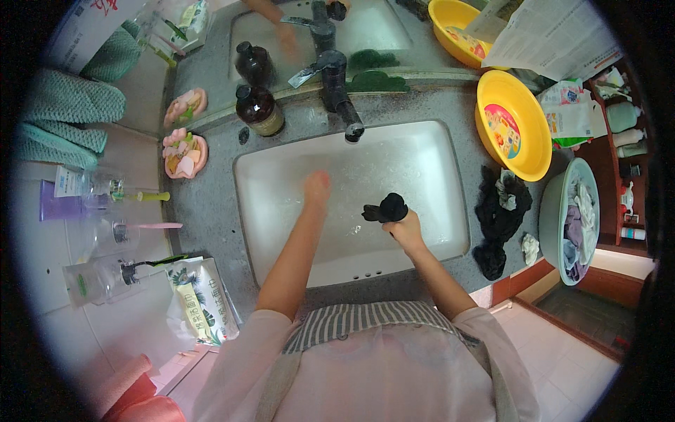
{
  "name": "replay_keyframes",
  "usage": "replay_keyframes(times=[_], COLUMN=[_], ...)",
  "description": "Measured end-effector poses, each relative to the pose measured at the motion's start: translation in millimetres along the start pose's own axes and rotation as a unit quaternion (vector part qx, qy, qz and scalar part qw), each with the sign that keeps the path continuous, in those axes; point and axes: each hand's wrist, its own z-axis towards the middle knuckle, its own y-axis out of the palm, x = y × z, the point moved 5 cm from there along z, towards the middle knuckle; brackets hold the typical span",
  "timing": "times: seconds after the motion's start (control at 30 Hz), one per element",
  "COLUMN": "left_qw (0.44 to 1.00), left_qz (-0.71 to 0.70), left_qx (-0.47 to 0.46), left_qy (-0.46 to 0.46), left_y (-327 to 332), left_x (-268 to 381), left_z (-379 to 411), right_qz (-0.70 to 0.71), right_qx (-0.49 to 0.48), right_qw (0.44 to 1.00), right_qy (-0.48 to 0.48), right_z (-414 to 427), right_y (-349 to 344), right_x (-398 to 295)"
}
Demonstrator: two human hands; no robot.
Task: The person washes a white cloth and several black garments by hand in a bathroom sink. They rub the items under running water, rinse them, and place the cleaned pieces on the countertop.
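Observation:
Before me lies a white rectangular sink (348,258) holding some water with bubbles or ripples. My left hand (317,184) is blurred over the sink's left part; whether it holds anything small cannot be made out. My right hand (405,228) grips a bunched black cloth item (393,208), perhaps a sock, above the sink's right half. The black faucet (337,95) stands at the sink's far edge, with its spout over the basin. Wet-looking black cloth items (501,211) lie in a heap on the counter to the right, with a small whitish cloth (530,249) beside them.
A yellow plastic basin (538,126) leans at the back right. A pale green tub (544,221) of clothes sits at the right. A dark pump-less bottle (261,111) and pink soap dish (203,158) stand back left, a tissue pack (203,300) nearer. Toothbrush cups (95,279) line the left wall.

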Motion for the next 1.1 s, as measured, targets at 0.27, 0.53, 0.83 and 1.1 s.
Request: replay_keyframes(times=[0.27, 0.53, 0.83, 1.1], left_qw=[0.644, 0.584, 0.63, 0.702], left_qz=[0.686, 0.796, 0.738, 0.675], left_qx=[0.023, -0.036, -0.042, -0.006], left_qy=[0.337, 0.157, 0.239, 0.227], left_y=[69, 81, 74, 37], left_x=[-25, -23, -12, -8], left_z=[-14, -19, -6, -36], right_qz=[-0.039, -0.044, 0.034, -0.038], right_qx=[-0.014, -0.011, 0.019, 0.219], right_qw=[0.999, 0.998, 0.998, 0.966], right_qy=[0.016, 0.035, 0.041, -0.13], right_z=[-7, -3, 6, -27], right_y=[0, -10, -52, -163], right_x=[6, 11, -38, -77])
